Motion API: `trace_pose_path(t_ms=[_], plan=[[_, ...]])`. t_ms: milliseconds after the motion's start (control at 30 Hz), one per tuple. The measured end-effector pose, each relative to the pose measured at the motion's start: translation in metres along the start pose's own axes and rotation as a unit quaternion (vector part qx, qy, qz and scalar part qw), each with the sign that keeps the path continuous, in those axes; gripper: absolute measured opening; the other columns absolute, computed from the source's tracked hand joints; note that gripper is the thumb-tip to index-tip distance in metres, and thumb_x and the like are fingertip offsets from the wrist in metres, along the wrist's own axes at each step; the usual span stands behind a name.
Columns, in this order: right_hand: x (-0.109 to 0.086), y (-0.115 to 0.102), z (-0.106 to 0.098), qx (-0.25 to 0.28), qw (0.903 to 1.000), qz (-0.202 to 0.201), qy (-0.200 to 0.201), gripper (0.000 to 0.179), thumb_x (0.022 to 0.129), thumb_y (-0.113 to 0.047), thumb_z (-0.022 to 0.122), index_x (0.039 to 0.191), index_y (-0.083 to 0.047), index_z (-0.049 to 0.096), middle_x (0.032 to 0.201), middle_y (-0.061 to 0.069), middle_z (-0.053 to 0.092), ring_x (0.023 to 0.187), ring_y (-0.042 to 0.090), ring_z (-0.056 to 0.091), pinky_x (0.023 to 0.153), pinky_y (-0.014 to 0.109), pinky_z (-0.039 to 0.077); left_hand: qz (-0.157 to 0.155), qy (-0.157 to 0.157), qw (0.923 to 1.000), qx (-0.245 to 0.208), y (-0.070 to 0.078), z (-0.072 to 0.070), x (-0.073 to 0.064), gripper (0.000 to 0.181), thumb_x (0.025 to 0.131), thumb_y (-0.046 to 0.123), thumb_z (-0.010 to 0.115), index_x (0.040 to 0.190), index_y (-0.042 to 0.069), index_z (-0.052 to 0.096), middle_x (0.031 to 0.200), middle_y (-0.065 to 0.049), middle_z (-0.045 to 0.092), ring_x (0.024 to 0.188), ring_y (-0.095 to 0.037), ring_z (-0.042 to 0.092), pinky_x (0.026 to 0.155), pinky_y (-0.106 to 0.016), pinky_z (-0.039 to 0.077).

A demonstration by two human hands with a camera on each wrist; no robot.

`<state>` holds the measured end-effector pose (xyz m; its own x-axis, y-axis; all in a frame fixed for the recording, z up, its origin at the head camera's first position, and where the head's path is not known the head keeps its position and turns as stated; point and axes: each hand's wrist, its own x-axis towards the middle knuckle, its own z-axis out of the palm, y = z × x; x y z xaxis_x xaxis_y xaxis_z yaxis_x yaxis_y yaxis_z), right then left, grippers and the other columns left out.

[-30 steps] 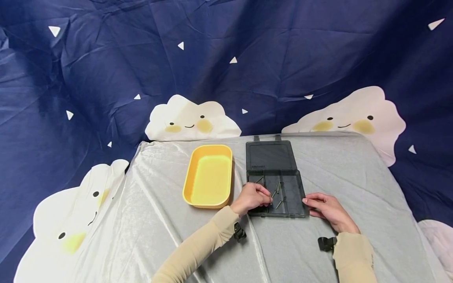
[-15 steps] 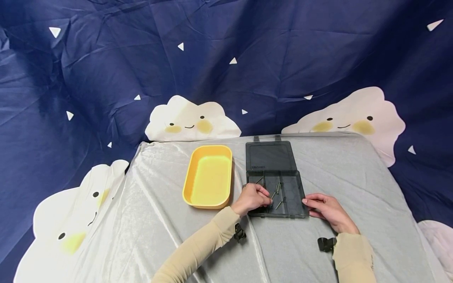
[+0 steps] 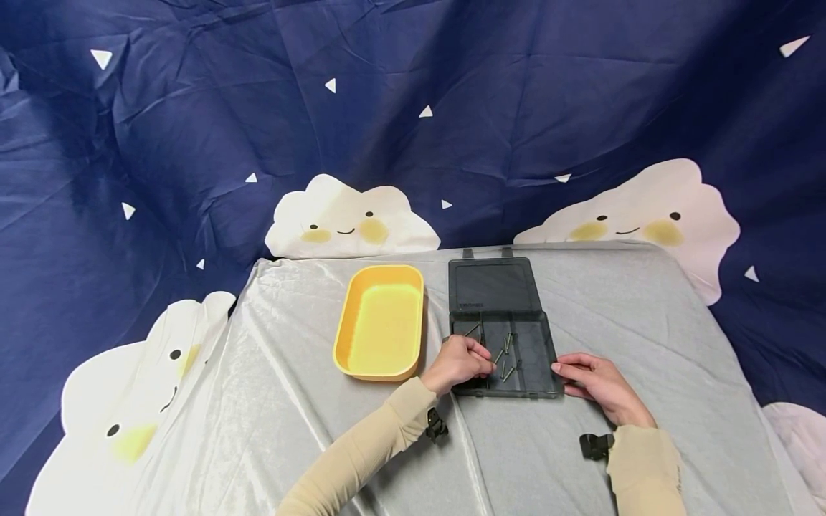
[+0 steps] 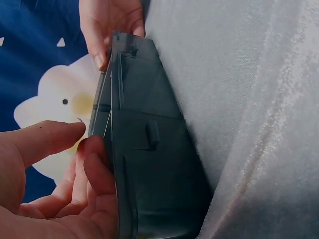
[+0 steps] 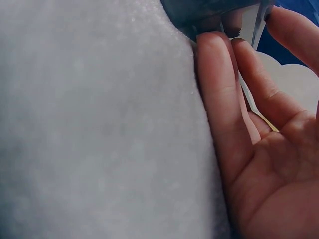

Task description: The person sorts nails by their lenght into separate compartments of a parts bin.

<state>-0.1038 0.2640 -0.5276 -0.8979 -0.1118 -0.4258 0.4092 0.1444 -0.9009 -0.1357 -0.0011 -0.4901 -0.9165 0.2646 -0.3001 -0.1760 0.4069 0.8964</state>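
A dark see-through compartment box (image 3: 535, 358) lies with its lid (image 3: 493, 283) folded back. Several thin brass-coloured screws (image 3: 508, 344) lie in its middle compartment, and another screw (image 3: 472, 330) is in the left one. Over the box's left part is my left hand (image 3: 458, 362). In the left wrist view its thumb (image 4: 65, 137) and forefinger sit close together at the rim, with no screw visible between them. At the right edge of the box, my right hand (image 3: 600, 383) holds it, thumb on the rim and fingers (image 5: 215, 64) against the side.
Left of the box stands a yellow tray (image 3: 387, 322), near the left hand and forearm. Grey cloth (image 3: 290, 401) covers the table, with folds running forward. Behind it hangs a dark blue curtain (image 3: 387, 43) with clouds.
The screw at my left fingertips has been let go, and one more now shows in the middle compartment beside them. Both hands, box and tray have stayed in place.
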Motion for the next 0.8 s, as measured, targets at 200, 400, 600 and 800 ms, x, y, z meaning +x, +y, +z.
trace_pose_path(t_ms=[200,400,600,800], plan=[[-0.001,-0.001,0.0,-0.006,1.0,0.004,0.004,0.054,0.088,-0.031,0.071,0.127,0.002,0.056,0.098,-0.014,0.062,0.085,0.001,0.062,0.077,0.023,0.057,0.0,-0.004,1.0,-0.001,0.0,0.0,-0.001,0.019,0.077,0.003,0.074,0.094,-0.005,0.07,0.076,-0.01,0.074,0.054,-0.002,0.058,0.059,-0.028,0.056],[-0.001,0.0,0.0,-0.012,0.9999,0.002,0.005,0.056,0.088,-0.032,0.07,0.128,0.004,0.053,0.099,-0.014,0.061,0.086,0.001,0.062,0.077,0.024,0.057,0.001,0.003,0.9998,-0.017,0.0,-0.004,0.0,0.013,0.077,0.002,0.075,0.089,-0.001,0.07,0.077,-0.011,0.074,0.054,-0.003,0.059,0.059,-0.027,0.055],[-0.001,0.0,0.0,-0.011,0.9999,0.006,0.009,0.055,0.087,-0.033,0.072,0.127,0.002,0.055,0.099,-0.014,0.061,0.086,0.001,0.061,0.077,0.023,0.057,0.022,0.025,0.999,-0.029,0.005,-0.015,0.003,0.01,0.078,0.002,0.074,0.086,0.0,0.07,0.076,-0.017,0.073,0.055,-0.01,0.061,0.065,-0.039,0.058],[-0.001,-0.002,0.002,-0.025,0.9996,0.009,0.008,0.061,0.087,-0.034,0.071,0.131,0.003,0.051,0.102,-0.01,0.06,0.087,0.001,0.061,0.078,0.024,0.057,0.066,0.09,0.9919,0.061,0.014,-0.034,0.01,0.007,0.08,0.01,0.07,0.086,0.007,0.072,0.076,-0.007,0.072,0.061,-0.011,0.062,0.064,-0.025,0.053]])
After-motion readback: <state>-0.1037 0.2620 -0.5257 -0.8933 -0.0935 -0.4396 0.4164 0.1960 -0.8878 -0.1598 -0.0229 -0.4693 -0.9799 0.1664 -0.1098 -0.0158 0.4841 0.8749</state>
